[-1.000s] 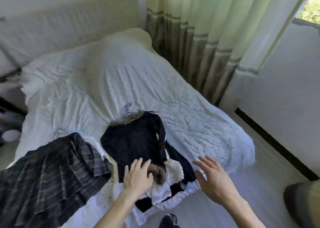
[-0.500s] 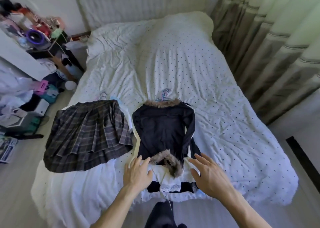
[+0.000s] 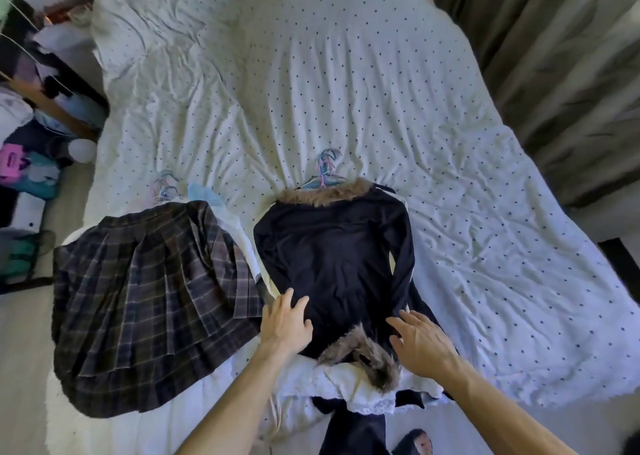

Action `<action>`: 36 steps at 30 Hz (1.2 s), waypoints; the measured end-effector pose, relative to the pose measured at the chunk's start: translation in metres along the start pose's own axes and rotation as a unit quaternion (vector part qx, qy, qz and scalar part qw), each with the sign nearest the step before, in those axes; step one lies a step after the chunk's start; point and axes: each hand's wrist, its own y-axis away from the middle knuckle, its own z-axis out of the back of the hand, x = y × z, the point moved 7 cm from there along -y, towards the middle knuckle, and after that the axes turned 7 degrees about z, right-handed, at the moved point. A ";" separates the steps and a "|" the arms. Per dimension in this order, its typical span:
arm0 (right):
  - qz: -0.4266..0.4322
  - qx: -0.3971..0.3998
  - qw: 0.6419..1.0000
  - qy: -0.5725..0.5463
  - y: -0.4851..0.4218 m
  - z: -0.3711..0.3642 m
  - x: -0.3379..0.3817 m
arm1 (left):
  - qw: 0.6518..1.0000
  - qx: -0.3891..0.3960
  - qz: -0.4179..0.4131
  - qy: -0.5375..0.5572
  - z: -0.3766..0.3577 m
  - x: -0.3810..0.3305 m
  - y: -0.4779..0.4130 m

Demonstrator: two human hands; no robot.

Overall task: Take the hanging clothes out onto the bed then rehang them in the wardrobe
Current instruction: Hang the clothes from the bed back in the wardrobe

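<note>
Head view, now square over the bed (image 3: 346, 91): in the last second both hands have crept forward onto the dark fur-collared top (image 3: 332, 257), which lies on the bed beside the plaid skirt (image 3: 145, 298). The left hand (image 3: 285, 323) presses flat; the right hand (image 3: 420, 347) is spread, touching or just above. Neither grips anything. The top seems laid out; rehanging is still to come.
</note>
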 end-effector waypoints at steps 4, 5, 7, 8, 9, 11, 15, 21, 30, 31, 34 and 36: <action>-0.051 0.032 0.998 -0.021 -0.061 -0.004 -0.004 | 1.000 -0.003 0.002 -0.016 0.035 0.016 -0.103; -0.058 0.037 0.997 -0.022 -0.075 -0.003 -0.004 | 1.000 -0.008 0.005 -0.014 0.046 0.019 -0.130; -0.063 0.034 0.997 -0.017 -0.100 -0.001 -0.002 | 1.000 -0.022 0.011 -0.009 0.066 0.025 -0.178; -0.064 0.027 0.998 -0.013 -0.111 0.000 -0.002 | 0.999 -0.031 0.015 -0.005 0.074 0.028 -0.200; -0.065 0.021 0.998 -0.010 -0.122 0.000 -0.002 | 0.999 -0.039 0.020 0.002 0.082 0.031 -0.221; -0.066 0.010 0.998 -0.007 -0.140 0.000 -0.002 | 0.999 -0.041 0.031 0.016 0.091 0.036 -0.259; -0.086 0.029 0.996 -0.024 -0.165 -0.007 -0.011 | 0.997 0.002 0.053 0.053 0.086 0.043 -0.311; -0.106 0.043 0.991 -0.072 -0.169 -0.010 -0.025 | 0.993 -0.016 0.089 0.074 0.087 0.044 -0.326; -0.160 -0.037 0.906 -0.391 -0.149 0.045 0.014 | 0.973 -0.006 0.010 0.232 0.113 0.027 -0.216; -0.160 -0.060 0.881 -0.440 -0.145 0.053 0.024 | 0.967 0.008 0.003 0.255 0.115 0.020 -0.192; -0.155 -0.107 0.817 -0.546 -0.133 0.072 0.051 | 0.956 0.065 -0.053 0.282 0.102 -0.010 -0.122; -0.158 -0.151 0.811 -0.543 -0.116 0.077 0.059 | 0.950 0.087 -0.104 0.282 0.089 -0.035 -0.077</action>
